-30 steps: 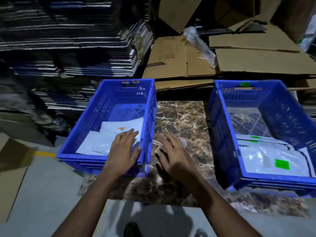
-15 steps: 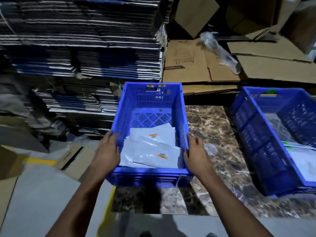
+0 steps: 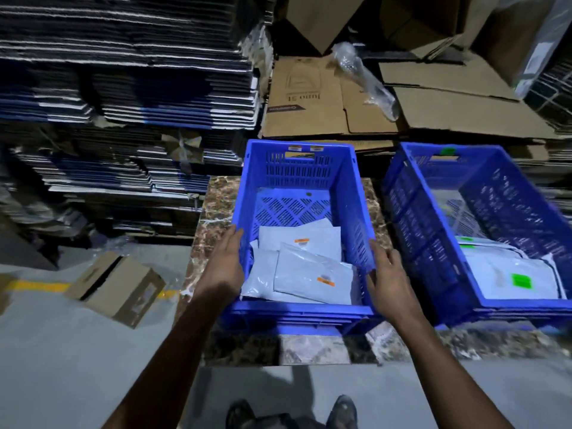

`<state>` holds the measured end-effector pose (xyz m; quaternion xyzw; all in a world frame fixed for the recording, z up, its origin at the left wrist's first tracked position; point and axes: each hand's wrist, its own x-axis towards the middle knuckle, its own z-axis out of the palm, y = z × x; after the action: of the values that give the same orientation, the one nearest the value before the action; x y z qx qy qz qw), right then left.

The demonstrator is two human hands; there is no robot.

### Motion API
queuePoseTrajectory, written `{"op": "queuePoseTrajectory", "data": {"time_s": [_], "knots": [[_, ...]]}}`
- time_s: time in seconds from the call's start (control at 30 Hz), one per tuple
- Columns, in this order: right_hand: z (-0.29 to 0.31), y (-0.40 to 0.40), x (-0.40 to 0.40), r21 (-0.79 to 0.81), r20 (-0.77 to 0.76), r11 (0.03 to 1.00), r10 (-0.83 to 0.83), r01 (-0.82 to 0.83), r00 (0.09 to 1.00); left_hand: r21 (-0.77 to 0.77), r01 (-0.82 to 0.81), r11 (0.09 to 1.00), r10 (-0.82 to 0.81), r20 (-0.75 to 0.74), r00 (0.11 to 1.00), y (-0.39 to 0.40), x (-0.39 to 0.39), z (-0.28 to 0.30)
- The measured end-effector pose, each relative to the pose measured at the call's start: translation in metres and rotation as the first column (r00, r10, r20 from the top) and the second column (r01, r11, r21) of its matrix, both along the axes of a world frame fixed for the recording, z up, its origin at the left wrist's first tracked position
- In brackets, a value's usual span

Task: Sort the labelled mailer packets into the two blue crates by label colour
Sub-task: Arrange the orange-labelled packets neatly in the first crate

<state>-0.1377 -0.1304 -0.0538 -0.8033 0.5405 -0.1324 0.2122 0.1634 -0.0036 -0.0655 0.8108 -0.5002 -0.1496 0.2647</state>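
Since the earlier frame both hands are moving from the counter and packets to the sides of the left crate [image 3: 301, 168], and that crate is now sitting further onto the counter [image 3: 312, 348], closer to the right one.

Left to right: a cardboard box [image 3: 119, 287] is lying on the floor beside the counter. Left hand [image 3: 224, 264] is pressing against the left wall of the left crate, fingers mostly straight, thumb hooking over the rim. Inside, white packets with orange labels [image 3: 312, 274] are piling up at the near end, overlapping. Right hand [image 3: 391, 281] is resting flat on the outer right wall of the same crate, fingers straight and relaxed, gripping nothing. Right crate [image 3: 414, 212] is standing just beside it on the counter, holding packets with green labels [image 3: 513, 280] at its near end. Flattened cartons [image 3: 433, 106] are stacking up behind both crates.
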Motion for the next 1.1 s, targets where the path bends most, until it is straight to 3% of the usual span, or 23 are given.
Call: {"op": "queuePoseTrajectory", "data": {"time_s": [0.27,0.37,0.43,0.5,0.6,0.67,0.83,0.97,1.03,1.1], "knots": [[-0.003,-0.022,-0.049,-0.046,-0.046,0.998,0.028,-0.031,0.999,0.035,-0.04,0.999,0.038,0.058,0.998,-0.012,-0.057,0.002],[0.0,-0.021,-0.042,-0.333,-0.235,0.931,0.071,-0.148,0.97,0.08,-0.043,0.996,0.028,0.18,0.983,-0.011,-0.058,0.001],[0.002,-0.024,-0.027,-0.388,-0.252,0.877,0.197,-0.285,0.948,0.122,-0.019,0.992,-0.019,0.306,0.952,-0.014,-0.055,-0.001],[-0.001,-0.029,-0.006,-0.147,-0.145,0.897,0.397,-0.417,0.906,0.148,0.036,0.988,-0.098,0.432,0.896,-0.022,-0.051,-0.002],[-0.014,-0.038,0.015,0.22,-0.061,0.852,0.498,-0.475,0.865,0.24,0.139,0.961,-0.251,0.537,0.805,-0.039,-0.046,-0.005],[-0.024,-0.041,0.016,0.277,-0.003,0.845,0.477,-0.458,0.879,0.278,0.166,0.946,-0.296,0.537,0.79,-0.045,-0.043,-0.005],[-0.035,-0.047,0.009,0.133,0.034,0.866,0.482,-0.482,0.875,0.226,0.214,0.95,-0.295,0.429,0.854,-0.04,-0.042,-0.002],[-0.033,-0.042,0.014,0.107,0.151,0.863,0.478,-0.495,0.865,0.265,0.233,0.936,-0.336,0.468,0.817,-0.057,-0.037,-0.006],[-0.029,-0.042,0.017,0.002,0.191,0.894,0.44,-0.449,0.877,0.264,0.247,0.932,-0.347,0.461,0.816,-0.085,-0.038,-0.006],[-0.028,-0.043,0.016,-0.113,0.204,0.918,0.396,-0.381,0.895,0.285,0.257,0.923,-0.351,0.356,0.866,-0.124,-0.04,-0.005]]}}
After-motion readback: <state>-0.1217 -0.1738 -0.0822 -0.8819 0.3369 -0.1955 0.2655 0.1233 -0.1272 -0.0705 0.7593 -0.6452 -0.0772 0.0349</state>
